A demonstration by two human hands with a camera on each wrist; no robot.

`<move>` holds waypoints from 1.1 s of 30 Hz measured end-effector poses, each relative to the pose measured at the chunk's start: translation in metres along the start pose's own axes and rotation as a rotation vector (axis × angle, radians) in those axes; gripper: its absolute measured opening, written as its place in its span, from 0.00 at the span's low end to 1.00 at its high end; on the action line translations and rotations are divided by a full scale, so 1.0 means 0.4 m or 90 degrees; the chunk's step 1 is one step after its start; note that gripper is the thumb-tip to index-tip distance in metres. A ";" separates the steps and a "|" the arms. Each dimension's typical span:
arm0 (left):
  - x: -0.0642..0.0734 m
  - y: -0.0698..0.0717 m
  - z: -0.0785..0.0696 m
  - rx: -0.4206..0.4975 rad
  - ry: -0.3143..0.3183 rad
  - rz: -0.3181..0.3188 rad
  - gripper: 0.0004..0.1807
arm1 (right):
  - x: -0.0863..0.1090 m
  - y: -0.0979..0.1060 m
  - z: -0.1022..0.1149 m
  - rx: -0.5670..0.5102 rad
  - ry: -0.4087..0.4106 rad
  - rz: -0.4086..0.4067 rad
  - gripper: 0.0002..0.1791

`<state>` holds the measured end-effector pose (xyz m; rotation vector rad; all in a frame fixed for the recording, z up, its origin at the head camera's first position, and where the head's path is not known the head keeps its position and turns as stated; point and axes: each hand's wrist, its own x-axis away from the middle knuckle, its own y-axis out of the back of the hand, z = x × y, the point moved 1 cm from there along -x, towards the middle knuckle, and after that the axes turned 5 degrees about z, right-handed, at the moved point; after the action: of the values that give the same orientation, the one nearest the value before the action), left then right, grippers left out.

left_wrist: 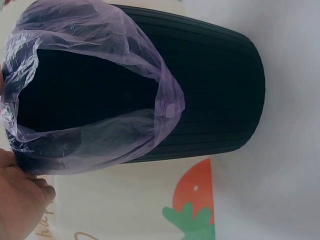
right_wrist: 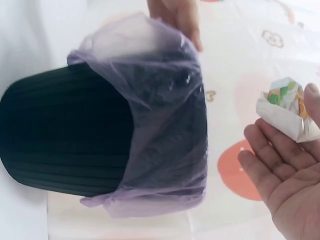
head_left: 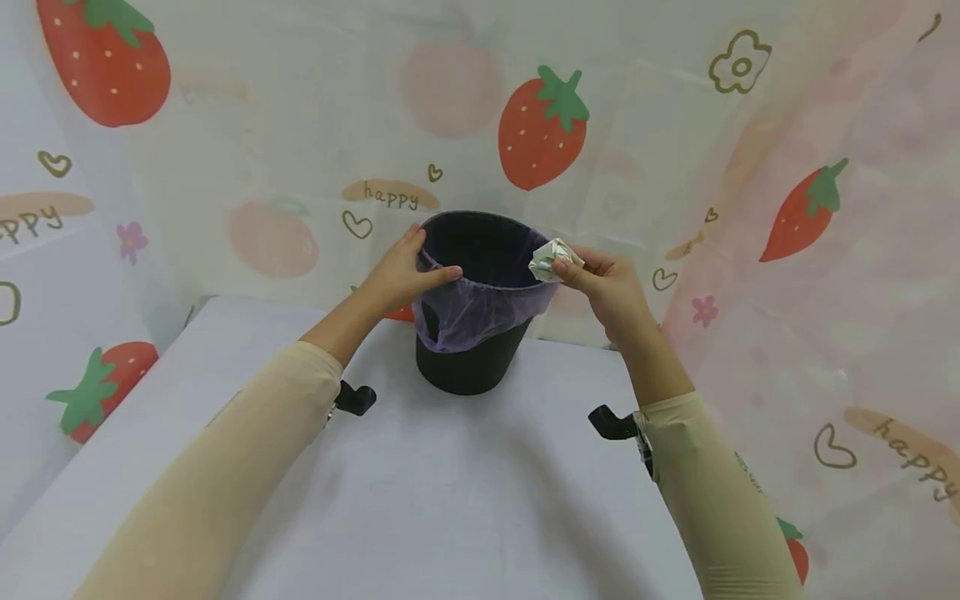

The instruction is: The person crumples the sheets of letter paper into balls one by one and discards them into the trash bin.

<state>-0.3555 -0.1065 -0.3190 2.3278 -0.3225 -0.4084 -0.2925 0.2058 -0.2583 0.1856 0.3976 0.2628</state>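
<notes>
A black trash bin (head_left: 472,371) stands on the white table, lined with a thin purple plastic bag (head_left: 483,312) folded down over its rim. At the bin's left side my left hand (head_left: 397,271) grips the rim, thumb across the near edge. Beside the right edge of the rim, my right hand (head_left: 615,292) pinches a crumpled piece of paper (head_left: 555,261) between thumb and fingers. Green and orange print shows on the paper (right_wrist: 286,102) in the right wrist view, where the other fingers extend below it. The bottom of the bin's inside is hidden.
A white-covered table (head_left: 420,500) lies under the bin. Behind it and along both sides hangs a curtain (head_left: 645,108) printed with strawberries. Black wrist mounts (head_left: 613,423) jut inward from both sleeves.
</notes>
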 end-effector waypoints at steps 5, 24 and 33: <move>-0.001 -0.002 -0.002 -0.005 -0.002 -0.001 0.64 | -0.056 0.013 0.005 0.024 -0.005 0.016 0.22; 0.004 0.004 0.003 -0.008 0.008 0.004 0.62 | -0.230 -0.005 -0.002 0.013 0.002 0.020 0.19; -0.003 0.002 0.006 -0.005 0.010 0.006 0.62 | -0.280 -0.014 0.017 0.121 -0.066 0.072 0.25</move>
<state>-0.3575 -0.1081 -0.3200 2.3193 -0.3226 -0.3861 -0.3881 0.1674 -0.2132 0.4069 0.3094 0.3255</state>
